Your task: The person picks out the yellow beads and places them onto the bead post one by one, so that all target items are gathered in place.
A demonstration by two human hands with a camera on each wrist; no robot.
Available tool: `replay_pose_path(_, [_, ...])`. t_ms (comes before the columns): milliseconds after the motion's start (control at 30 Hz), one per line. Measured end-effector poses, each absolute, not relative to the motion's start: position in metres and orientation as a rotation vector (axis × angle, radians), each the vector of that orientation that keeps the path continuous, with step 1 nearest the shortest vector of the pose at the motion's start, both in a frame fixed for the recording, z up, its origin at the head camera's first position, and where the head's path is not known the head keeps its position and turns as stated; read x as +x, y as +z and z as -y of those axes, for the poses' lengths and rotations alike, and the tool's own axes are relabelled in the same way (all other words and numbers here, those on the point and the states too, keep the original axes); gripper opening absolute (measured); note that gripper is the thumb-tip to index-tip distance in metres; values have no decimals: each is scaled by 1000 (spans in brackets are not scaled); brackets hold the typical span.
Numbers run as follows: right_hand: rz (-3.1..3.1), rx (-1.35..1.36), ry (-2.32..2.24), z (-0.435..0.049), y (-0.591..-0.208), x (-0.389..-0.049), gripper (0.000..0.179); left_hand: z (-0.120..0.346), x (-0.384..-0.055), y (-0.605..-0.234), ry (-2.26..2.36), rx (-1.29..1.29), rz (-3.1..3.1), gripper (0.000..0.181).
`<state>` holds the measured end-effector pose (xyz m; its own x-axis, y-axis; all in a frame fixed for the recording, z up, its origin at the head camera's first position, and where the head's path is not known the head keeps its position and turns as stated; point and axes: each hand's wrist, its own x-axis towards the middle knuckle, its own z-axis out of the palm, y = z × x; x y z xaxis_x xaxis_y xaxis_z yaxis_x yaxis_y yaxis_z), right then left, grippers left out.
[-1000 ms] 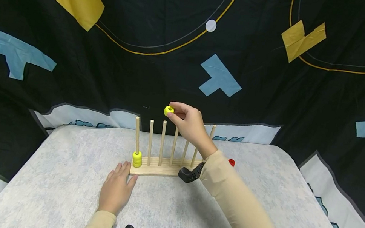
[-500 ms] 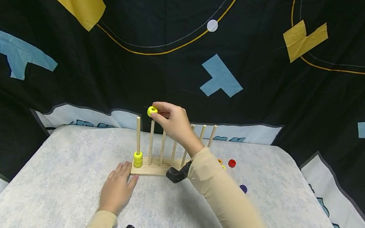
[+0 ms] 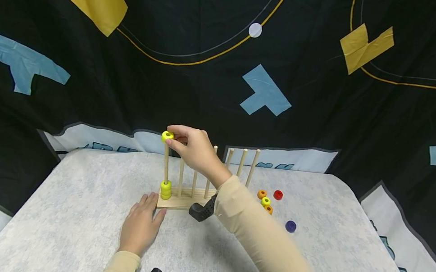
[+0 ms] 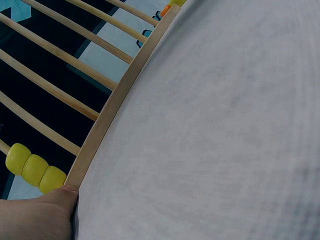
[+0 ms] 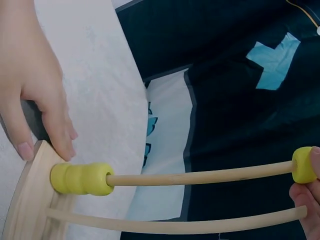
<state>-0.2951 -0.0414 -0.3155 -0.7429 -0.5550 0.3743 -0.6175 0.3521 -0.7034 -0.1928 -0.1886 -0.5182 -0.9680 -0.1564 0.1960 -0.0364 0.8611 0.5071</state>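
Observation:
My right hand (image 3: 196, 149) pinches a yellow bead (image 3: 167, 136) between thumb and fingers at the top of the leftmost peg (image 3: 166, 163). In the right wrist view the held bead (image 5: 303, 165) meets the peg's tip. Three yellow beads (image 4: 35, 170) sit stacked at the bottom of that same peg. The pegs stand upright in a pale wooden base (image 3: 179, 202). My left hand (image 3: 140, 226) rests against the base's left end, its fingers fairly straight; in the right wrist view its thumb and fingers (image 5: 59, 125) lie either side of a corner.
Several bare pegs (image 3: 252, 167) rise along the base to the right. Right of the rack lie loose beads on the table (image 3: 70, 208): two orange (image 3: 261, 194), one yellow (image 3: 265, 201), one red (image 3: 278, 194) and one purple (image 3: 290, 226). A dark curtain (image 3: 165, 98) hangs behind.
My right hand has carried the yellow bead leftward and slightly down, onto the tip of the leftmost peg. The loose beads at right have come into view from behind the arm. My left hand stays put.

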Motion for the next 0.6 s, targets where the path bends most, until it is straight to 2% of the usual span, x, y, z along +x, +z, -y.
replay_pose_path(600, [2475,1096,1234,36,-321,-293,40,189,-193,-518,-754,147,2807,62])
